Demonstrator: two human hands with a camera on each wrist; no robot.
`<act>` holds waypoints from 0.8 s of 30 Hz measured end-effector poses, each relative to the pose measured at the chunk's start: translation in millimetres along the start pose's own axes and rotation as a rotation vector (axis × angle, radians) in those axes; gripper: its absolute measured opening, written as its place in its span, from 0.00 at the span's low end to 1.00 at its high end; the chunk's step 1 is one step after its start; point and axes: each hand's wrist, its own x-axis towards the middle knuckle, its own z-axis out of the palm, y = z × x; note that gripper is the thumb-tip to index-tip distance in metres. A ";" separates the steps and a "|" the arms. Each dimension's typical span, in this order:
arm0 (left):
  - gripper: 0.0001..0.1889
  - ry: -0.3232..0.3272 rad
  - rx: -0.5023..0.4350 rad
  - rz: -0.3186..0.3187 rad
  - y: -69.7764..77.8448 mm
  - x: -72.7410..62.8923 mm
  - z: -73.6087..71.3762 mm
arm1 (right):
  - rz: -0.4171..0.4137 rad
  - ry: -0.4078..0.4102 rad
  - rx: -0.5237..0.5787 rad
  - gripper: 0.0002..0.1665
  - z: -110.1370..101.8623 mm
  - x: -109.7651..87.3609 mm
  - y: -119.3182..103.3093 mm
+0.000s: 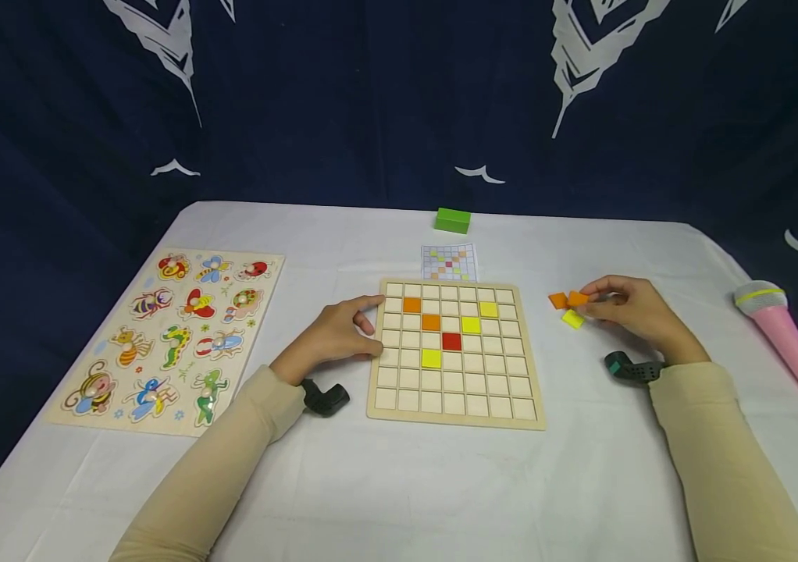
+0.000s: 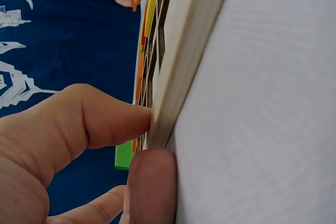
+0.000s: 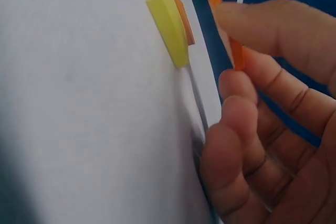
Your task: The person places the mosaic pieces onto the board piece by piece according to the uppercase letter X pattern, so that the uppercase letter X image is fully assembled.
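My left hand (image 1: 334,334) rests at the left edge of a wooden grid board (image 1: 455,423), thumb and fingertip touching its rim a little apart. On the board sit two orange tiles, a red tile (image 1: 451,341) and several yellow tiles. To the right of the board, my right hand (image 1: 625,311) pinches an orange tile (image 3: 238,53) between thumb and finger, held above the cloth. Beside it on the table lie another orange tile (image 1: 557,300) and a yellow tile (image 3: 170,30).
A printed pattern card (image 1: 449,262) lies behind the board, with a green block (image 1: 452,221) farther back. On the left is an insect peg puzzle (image 1: 153,343). A pink toy microphone (image 1: 792,343) lies at the right edge of the white-covered table.
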 end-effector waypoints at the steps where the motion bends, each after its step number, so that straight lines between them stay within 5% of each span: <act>1: 0.47 0.001 -0.003 0.001 -0.2 -0.2 -0.2 | -0.008 -0.002 -0.002 0.27 1.0 0.5 -1.9; 24: 0.47 -0.010 -0.029 0.000 -1.1 0.1 0.3 | -0.196 -0.057 -0.010 0.18 18.2 -4.2 -52.5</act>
